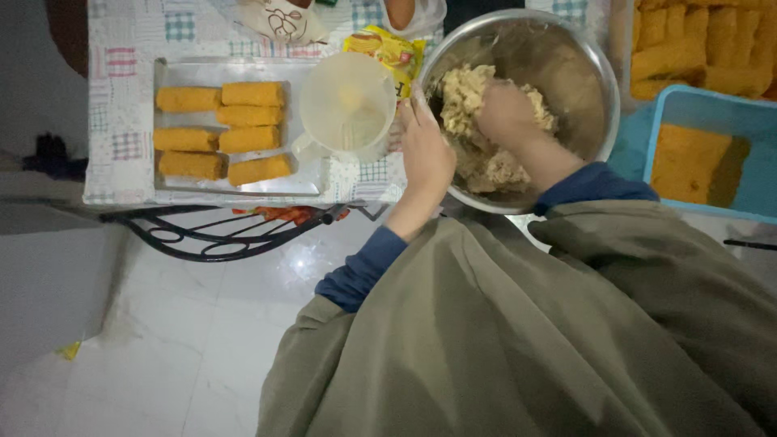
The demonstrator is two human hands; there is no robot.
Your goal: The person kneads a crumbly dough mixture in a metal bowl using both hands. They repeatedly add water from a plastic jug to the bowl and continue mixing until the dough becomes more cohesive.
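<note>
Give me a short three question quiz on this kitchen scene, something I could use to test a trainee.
1. True or false: the right hand is inside the metal bowl, in the pale mixture.
2. How many breaded rolls lie on the flat tray?
3. What does the left hand touch: A the bowl's rim, B the white jug, C the blue tub?

Key: 1 true. 2 six. 3 A.
</note>
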